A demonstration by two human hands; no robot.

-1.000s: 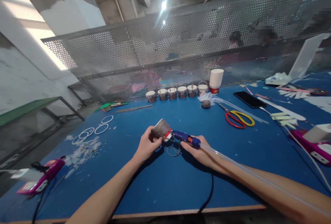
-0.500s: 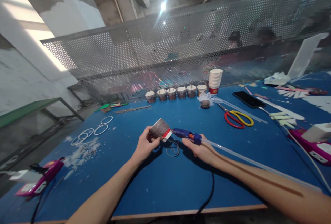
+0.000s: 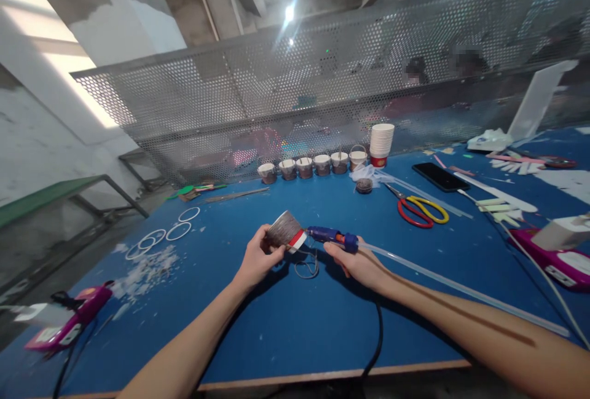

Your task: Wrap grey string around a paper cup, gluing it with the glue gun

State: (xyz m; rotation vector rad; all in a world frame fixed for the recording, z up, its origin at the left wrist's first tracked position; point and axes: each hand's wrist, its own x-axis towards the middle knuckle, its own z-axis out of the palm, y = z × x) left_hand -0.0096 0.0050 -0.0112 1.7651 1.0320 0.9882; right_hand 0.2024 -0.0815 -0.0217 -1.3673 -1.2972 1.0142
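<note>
Cup (image 3: 282,230), one, cord-wound, its unwound red-and-white end towards the right hand — held tilted at the left hand's fingertips, long axis slanting down towards the right hand. Left hand (image 3: 259,259), the nearer: curled part-open round the cup, thumb on its near side. Right hand (image 3: 362,265): closed about the glue gun (image 3: 329,237), nozzle at the cup's cord edge; contact cannot be told. Glue stick (image 3: 415,260): trailing from the gun over the right forearm. Cord (image 3: 306,275): loose loop between the hands.

Table (image 3: 276,331): blue, beneath both hands. Beyond the right hand: scissors (image 3: 421,209), phone (image 3: 441,176). Left of the left hand: rings (image 3: 178,231), white scraps (image 3: 150,270). Beyond both: cord ball (image 3: 364,186), finished-looking cups (image 3: 305,169), perforated screen (image 3: 207,110). Room: concrete, lamps overhead.
</note>
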